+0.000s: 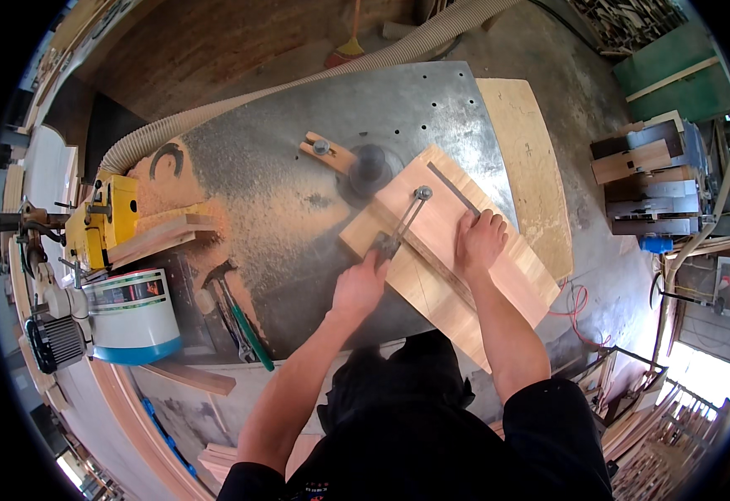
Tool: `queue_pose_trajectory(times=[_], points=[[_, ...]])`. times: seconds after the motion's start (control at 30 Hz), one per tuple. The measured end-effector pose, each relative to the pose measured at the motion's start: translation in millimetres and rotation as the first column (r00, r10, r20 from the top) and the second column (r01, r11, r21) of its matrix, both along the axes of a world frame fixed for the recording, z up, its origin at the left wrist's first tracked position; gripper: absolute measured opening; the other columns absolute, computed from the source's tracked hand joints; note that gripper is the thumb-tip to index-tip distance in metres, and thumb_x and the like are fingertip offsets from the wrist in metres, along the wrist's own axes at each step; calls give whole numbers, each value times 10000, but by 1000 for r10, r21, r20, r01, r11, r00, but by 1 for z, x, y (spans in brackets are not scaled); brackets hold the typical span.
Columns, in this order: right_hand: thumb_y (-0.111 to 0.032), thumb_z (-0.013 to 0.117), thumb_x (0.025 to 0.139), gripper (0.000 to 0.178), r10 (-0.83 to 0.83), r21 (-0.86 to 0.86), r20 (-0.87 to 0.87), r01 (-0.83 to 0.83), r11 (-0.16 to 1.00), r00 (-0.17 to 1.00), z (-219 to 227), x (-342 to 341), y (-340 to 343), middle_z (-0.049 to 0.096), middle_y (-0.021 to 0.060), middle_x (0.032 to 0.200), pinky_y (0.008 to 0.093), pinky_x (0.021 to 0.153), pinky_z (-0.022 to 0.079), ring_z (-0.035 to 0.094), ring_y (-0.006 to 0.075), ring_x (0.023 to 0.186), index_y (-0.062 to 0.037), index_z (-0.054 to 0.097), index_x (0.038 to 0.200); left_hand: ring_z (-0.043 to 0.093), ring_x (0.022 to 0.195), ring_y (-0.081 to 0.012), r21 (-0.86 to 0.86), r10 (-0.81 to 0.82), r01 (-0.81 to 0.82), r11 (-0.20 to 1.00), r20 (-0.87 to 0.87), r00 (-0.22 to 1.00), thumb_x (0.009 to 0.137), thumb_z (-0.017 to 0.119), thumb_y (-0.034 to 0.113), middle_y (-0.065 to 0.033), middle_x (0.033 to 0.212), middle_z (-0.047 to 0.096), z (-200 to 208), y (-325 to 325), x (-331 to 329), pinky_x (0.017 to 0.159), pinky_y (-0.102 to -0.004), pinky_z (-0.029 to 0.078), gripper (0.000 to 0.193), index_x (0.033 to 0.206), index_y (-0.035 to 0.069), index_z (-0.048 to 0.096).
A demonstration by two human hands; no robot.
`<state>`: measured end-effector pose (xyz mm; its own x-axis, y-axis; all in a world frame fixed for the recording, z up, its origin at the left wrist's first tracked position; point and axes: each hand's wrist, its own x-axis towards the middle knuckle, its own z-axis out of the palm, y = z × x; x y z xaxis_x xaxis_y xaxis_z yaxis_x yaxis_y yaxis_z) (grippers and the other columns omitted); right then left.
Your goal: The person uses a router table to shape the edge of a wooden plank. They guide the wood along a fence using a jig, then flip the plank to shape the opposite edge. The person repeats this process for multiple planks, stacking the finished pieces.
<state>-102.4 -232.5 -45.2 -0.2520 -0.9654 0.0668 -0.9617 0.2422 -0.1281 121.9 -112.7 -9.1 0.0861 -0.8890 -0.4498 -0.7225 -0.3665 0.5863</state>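
A wooden jig of stacked boards point(431, 221) lies at a slant on a grey metal machine table point(290, 117). On its top are a bolt with a nut point(422, 193), a slotted metal bar point(406, 219) and a dark narrow groove point(452, 188). My left hand point(360, 288) is closed on a small dark grey clamp block point(385, 245) at the bar's near end. My right hand point(480, 240) is curled, knuckles up, on the upper board by the groove's end; its fingertips are partly hidden. Just beyond the jig's far left corner stands a dark round spindle point(370, 169).
Sawdust point(285, 209) covers the table's left half. A hammer point(229, 301), green-handled pliers point(252, 336), a white bucket point(131, 317) and a yellow machine part point(113, 213) are at the left. A ribbed hose point(298, 83) runs along the back. A slotted wooden arm point(329, 152) adjoins the spindle.
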Motion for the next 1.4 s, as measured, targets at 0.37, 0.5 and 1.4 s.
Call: queue_pose_trajectory(times=[0.37, 0.5, 1.4], points=[[-379, 555, 1000, 350, -14, -16, 21, 14, 1000, 1000, -1, -2, -1, 630, 164, 1079, 488, 942, 441, 574, 345, 1087, -37, 624, 977, 692, 920, -492, 6, -10, 10, 1000, 19, 1000, 1072, 481, 404, -275, 956, 730, 0, -5, 0, 851, -580, 541, 439, 1308, 43, 562], [-382, 556, 999, 351, -13, 4, -7, 13, 1000, 1000, -2, -3, -3, 632, 163, 1079, 483, 938, 443, 577, 342, 1088, -39, 628, 982, 691, 915, -491, 27, -16, 15, 1000, 28, 999, 1074, 477, 408, -275, 955, 729, 0, -6, -1, 856, -577, 540, 445, 1307, 41, 567], [-396, 568, 991, 352, -15, -16, 7, 15, 1000, 1000, -5, -8, -5, 622, 149, 1044, 483, 913, 440, 574, 337, 1067, -50, 624, 951, 686, 922, -492, -5, -14, 14, 1000, 36, 999, 1073, 476, 415, -275, 945, 728, -2, -12, -2, 856, -576, 533, 438, 1290, 52, 592]])
